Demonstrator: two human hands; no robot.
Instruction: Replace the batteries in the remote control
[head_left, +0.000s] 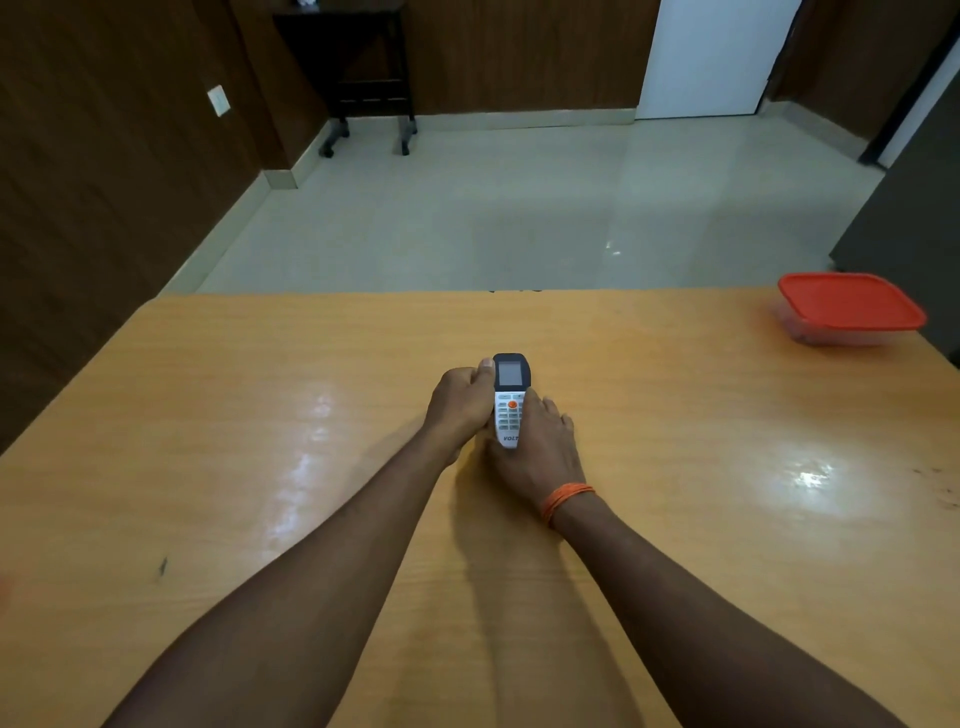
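Note:
A white remote control (510, 400) with a dark screen end and an orange button sits face up in the middle of the wooden table (260, 415). My left hand (460, 402) grips its left side, thumb up by the screen. My right hand (540, 441) wraps its right side and lower end; an orange thread band is on that wrist. The remote's back and its battery cover are hidden. No loose batteries are in view.
A clear plastic box with a red lid (852, 309) stands at the table's far right corner. Beyond the table's far edge lie a pale tiled floor, a dark wheeled stand (363, 78) and a white door (711, 57).

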